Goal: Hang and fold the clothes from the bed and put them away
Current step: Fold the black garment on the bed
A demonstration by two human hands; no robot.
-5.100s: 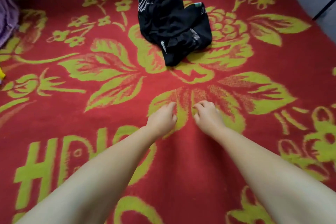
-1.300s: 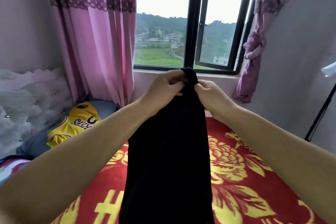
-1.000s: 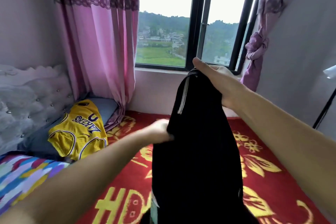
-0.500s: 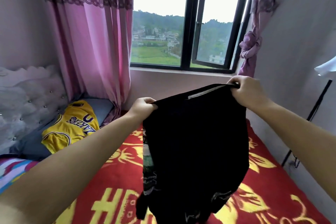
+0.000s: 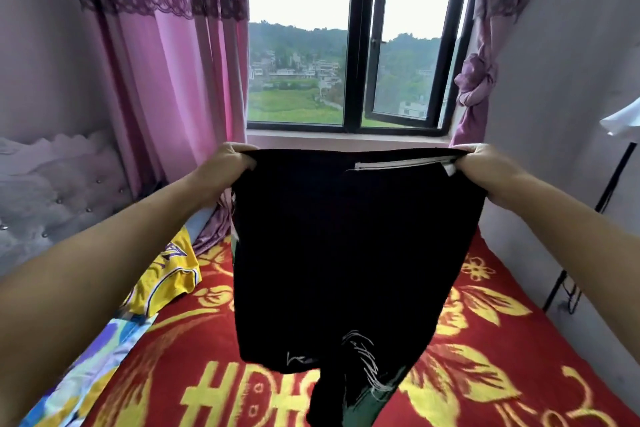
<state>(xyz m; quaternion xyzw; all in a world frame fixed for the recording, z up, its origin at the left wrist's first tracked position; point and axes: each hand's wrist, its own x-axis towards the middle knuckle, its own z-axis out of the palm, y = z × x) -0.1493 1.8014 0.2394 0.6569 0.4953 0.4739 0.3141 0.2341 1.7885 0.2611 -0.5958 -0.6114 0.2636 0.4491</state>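
I hold a black garment (image 5: 346, 253) up in the air over the bed, stretched flat between both hands. My left hand (image 5: 227, 163) grips its top left corner. My right hand (image 5: 485, 165) grips the top right corner, next to a white strip along the top edge. White print shows near the hanging lower hem. A yellow jersey (image 5: 166, 277) lies at the head of the bed on the left, partly hidden behind my left forearm.
The bed is covered by a red blanket (image 5: 485, 357) with yellow flowers. A padded grey headboard (image 5: 52, 191) is on the left, pink curtains (image 5: 166, 80) and a window (image 5: 346, 62) ahead, and a black stand (image 5: 588, 236) by the right wall.
Both hands have spread further apart and levelled, pulling the garment's top edge straight. Earlier the garment lay crumpled on the bed; I lifted it and opened it out.
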